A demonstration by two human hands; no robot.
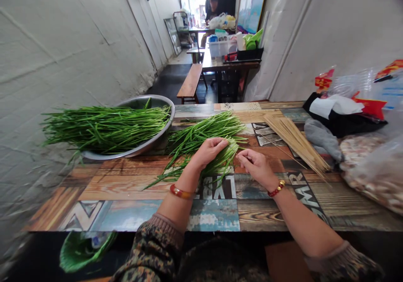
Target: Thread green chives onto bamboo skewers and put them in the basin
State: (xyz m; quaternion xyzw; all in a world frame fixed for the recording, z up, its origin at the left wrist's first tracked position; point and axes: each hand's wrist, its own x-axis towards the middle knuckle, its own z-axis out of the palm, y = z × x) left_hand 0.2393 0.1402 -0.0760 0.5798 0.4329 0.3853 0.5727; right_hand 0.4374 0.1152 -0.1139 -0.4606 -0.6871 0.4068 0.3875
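My left hand is closed around a small bunch of garlic chives, its pale cut ends pointing right. Just to the right, my right hand pinches a thin stick, apparently a bamboo skewer, at the bunch's ends; most of it is hidden by fingers and stems. Behind my left hand lies a loose pile of chives on the wood-patterned table. A metal basin at the left holds a big heap of chives. Bamboo skewers lie fanned out beyond my right hand.
Plastic bags with pale contents and a black bag crowd the table's right end. A green bag hangs below the front edge. Further back are a bench, another table with a clear bin, and a person.
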